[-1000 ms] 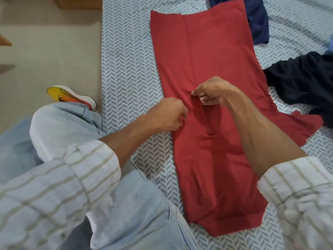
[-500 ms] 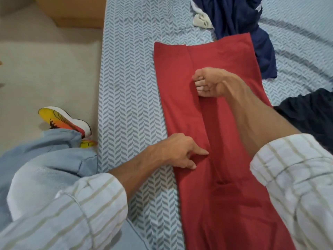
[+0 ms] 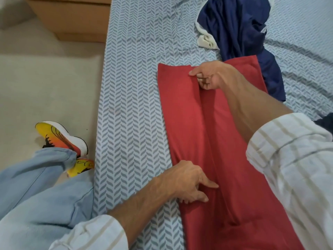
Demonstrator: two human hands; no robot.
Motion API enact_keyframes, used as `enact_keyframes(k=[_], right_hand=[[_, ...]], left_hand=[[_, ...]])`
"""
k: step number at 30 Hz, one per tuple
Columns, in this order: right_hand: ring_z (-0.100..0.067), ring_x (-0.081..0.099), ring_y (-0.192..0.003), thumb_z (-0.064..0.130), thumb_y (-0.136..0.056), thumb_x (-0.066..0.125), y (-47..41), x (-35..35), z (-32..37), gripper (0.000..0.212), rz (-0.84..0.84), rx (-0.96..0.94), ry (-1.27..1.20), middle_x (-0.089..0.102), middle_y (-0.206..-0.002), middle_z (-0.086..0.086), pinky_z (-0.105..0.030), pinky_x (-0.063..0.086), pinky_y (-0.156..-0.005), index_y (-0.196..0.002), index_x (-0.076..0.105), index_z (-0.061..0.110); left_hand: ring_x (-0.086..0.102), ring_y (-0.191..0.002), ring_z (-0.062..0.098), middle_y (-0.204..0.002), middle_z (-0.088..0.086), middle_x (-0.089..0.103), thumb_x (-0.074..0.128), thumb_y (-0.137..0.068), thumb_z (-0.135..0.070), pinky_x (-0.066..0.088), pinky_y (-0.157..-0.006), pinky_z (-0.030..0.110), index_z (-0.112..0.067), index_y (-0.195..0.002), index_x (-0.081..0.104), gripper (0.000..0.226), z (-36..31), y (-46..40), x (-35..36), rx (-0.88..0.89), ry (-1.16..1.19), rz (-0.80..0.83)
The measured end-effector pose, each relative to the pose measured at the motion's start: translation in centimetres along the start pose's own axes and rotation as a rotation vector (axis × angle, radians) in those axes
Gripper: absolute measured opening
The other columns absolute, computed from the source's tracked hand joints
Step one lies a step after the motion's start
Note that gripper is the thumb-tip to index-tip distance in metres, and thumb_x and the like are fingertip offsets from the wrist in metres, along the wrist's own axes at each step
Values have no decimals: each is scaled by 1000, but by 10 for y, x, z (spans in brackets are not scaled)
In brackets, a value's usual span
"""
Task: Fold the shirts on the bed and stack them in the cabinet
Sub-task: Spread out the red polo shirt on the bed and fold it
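Note:
A red shirt (image 3: 182, 109) lies flat on the patterned bed sheet (image 3: 131, 91), folded lengthwise into a long strip with a flap edge running down its middle. My right hand (image 3: 209, 74) is near the far end of the strip, fingers curled, pinching that flap edge. Closer to me, my left hand (image 3: 187, 181) pinches the same edge between thumb and forefinger. My right forearm and striped sleeve hide the right side of the shirt.
A crumpled navy shirt (image 3: 239, 27) with a white piece (image 3: 205, 39) lies beyond the red one, touching its far right corner. A dark garment (image 3: 325, 121) shows at the right edge. Left of the bed's edge are floor, a wooden cabinet base (image 3: 72, 17) and my yellow shoe (image 3: 61, 136).
My hands have moved apart along the flap edge: the right one slid toward the shirt's far end, the left one toward me. The flap now lies straighter.

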State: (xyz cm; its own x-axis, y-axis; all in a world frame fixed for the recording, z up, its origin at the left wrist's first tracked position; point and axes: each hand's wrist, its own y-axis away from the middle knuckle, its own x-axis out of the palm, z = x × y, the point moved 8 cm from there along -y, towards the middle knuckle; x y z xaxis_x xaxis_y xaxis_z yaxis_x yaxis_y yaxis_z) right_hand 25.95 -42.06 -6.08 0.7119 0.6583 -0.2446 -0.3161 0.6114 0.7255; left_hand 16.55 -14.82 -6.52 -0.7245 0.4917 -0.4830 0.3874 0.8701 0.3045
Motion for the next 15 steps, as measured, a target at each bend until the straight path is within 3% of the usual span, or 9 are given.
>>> enact_keyframes(k=[4, 9, 12, 15], right_hand=[[-5, 57, -65, 7, -87, 69, -17, -1, 15, 16, -89, -68, -38, 60, -83, 5, -17, 50, -52, -91, 60, 20], [-5, 55, -59, 3, -82, 76, -28, -6, 24, 21, -208, -165, 60, 60, -72, 3, -16, 49, -51, -83, 62, 18], [-8, 57, -65, 11, -75, 82, -24, -15, 28, 20, -303, -282, 163, 64, -79, 3, -23, 53, -61, -82, 65, 20], [-7, 63, -73, 17, -68, 88, 3, -35, 10, 28, -398, -363, 122, 69, -86, 7, -27, 58, -74, -87, 68, 24]], left_hand=[[54, -39, -7, -62, -1, 72, 70, -90, -35, 46, -58, 5, -37, -134, 61, 44, 3, 0, 0, -15, 4, 1], [61, -44, 0, -61, -2, 72, 71, -90, -35, 55, -64, 14, -38, -133, 61, 44, 5, 0, 0, -30, -6, -6], [59, -43, -3, -59, -3, 71, 71, -89, -37, 58, -69, 19, -40, -132, 61, 44, 5, 1, 0, -34, -21, -25], [59, -45, -5, -60, -4, 71, 70, -89, -38, 53, -68, 11, -40, -131, 61, 43, 0, 2, -1, -19, -52, -46]])
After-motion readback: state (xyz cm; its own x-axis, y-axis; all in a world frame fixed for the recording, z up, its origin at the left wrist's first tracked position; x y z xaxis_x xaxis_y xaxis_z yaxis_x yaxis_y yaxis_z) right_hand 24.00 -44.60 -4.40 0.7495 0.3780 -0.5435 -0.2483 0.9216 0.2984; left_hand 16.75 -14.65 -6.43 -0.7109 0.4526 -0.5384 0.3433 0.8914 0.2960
